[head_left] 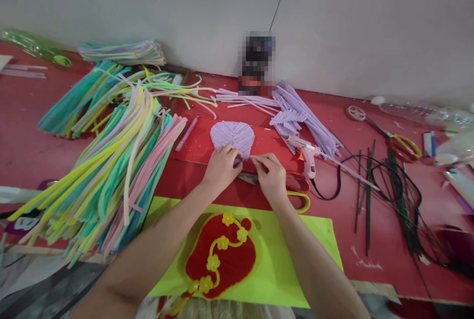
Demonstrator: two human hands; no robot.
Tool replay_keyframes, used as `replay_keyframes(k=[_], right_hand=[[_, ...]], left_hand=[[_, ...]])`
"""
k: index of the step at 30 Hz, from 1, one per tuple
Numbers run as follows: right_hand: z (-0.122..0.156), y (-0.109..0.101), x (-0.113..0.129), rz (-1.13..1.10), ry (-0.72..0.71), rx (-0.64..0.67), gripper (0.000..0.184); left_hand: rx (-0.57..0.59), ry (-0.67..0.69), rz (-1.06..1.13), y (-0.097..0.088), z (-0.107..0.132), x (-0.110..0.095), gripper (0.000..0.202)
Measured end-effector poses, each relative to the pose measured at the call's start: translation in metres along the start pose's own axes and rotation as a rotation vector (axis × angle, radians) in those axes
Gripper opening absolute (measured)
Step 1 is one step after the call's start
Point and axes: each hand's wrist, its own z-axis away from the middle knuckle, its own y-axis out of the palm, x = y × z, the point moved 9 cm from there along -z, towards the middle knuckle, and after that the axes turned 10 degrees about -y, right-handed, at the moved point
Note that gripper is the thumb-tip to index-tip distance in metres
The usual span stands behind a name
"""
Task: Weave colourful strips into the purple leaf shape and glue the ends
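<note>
A lilac leaf-shaped piece (pixel 232 134) made of rows of pipe cleaners lies on a red board (pixel 200 148). My left hand (pixel 223 165) is closed at its lower end, with the fingertips pinched on that edge. Just to the right, my right hand (pixel 271 176) has thumb and forefinger pressed together near the piece's lower tip; whatever they pinch is too small to make out. Scissors with red and yellow handles (pixel 299 201) lie partly hidden beneath my right hand. A pink glue gun (pixel 309 153) rests to the right of the leaf-shaped piece.
Bundles of coloured pipe cleaners (pixel 107 161) cover the left side. More lilac pipe cleaners (pixel 307 116) lie behind the glue gun. A yellow-green sheet (pixel 289 255) bears a red flowered piece (pixel 229 264). Dark stems (pixel 402 210), a cable and other scissors (pixel 405 146) are at right.
</note>
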Motion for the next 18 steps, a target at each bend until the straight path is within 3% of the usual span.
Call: replay_keyframes(k=[12, 18], right_hand=[[0.0, 0.006, -0.002, 0.034, 0.017, 0.051, 0.021], [0.001, 0.002, 0.0, 0.001, 0.012, 0.014, 0.022]], left_hand=[[-0.02, 0.008, 0.081, -0.003, 0.0, 0.0, 0.007], [-0.183, -0.161, 0.304, -0.026, -0.008, 0.029, 0.009]])
